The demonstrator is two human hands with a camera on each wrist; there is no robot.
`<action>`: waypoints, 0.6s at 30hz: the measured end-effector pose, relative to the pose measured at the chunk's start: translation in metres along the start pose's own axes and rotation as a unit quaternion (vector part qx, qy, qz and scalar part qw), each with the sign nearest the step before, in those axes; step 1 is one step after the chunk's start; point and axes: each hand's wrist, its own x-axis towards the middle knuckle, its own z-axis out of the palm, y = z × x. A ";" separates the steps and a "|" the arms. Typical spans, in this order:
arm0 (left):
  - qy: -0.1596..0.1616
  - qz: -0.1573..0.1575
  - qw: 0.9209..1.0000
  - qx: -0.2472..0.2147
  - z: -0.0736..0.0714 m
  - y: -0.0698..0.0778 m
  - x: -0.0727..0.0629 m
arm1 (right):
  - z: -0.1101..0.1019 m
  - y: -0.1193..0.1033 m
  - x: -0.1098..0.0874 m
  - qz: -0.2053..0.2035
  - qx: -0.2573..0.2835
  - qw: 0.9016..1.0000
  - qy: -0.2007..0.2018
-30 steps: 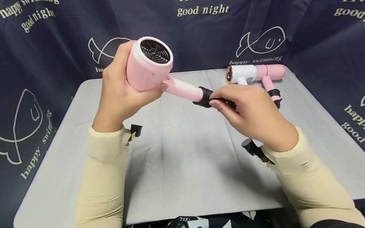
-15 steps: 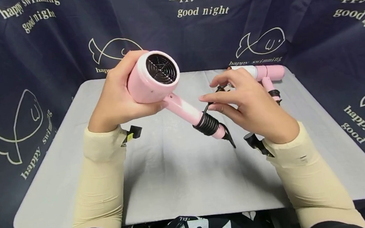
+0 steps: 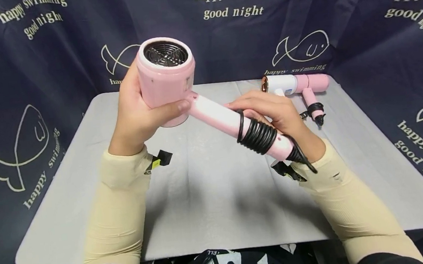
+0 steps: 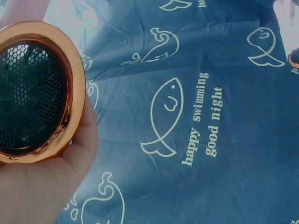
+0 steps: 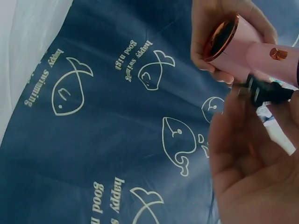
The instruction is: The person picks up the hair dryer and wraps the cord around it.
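Observation:
My left hand point(image 3: 130, 117) grips the barrel of a pink and white hair dryer point(image 3: 165, 83), raised over the table with its black intake grille upward. The dryer's copper-coloured outlet rim point(image 4: 77, 93) fills the left side of the left wrist view. A black cord point(image 3: 259, 137) is wound in several turns round the handle, which slants down to the right. Behind the handle is my right hand point(image 3: 287, 113), partly hidden by it in the head view. In the right wrist view its fingers hold the black plug point(image 5: 268, 91) close beside the handle.
A second hair dryer point(image 3: 316, 83), pink and white with its cord wound round the handle, lies at the back right of the white-covered table point(image 3: 211, 201). A dark blue printed curtain point(image 3: 226, 53) hangs behind and at both sides.
The dryer has turned in my left hand's grip, its grille now facing upward and its handle reaching further right. My right hand has gone from in front of the handle's end to behind it.

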 end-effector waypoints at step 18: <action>-0.074 -0.195 0.935 0.286 -0.009 0.002 -0.003 | 0.021 0.026 -0.015 0.308 0.004 0.920 -0.243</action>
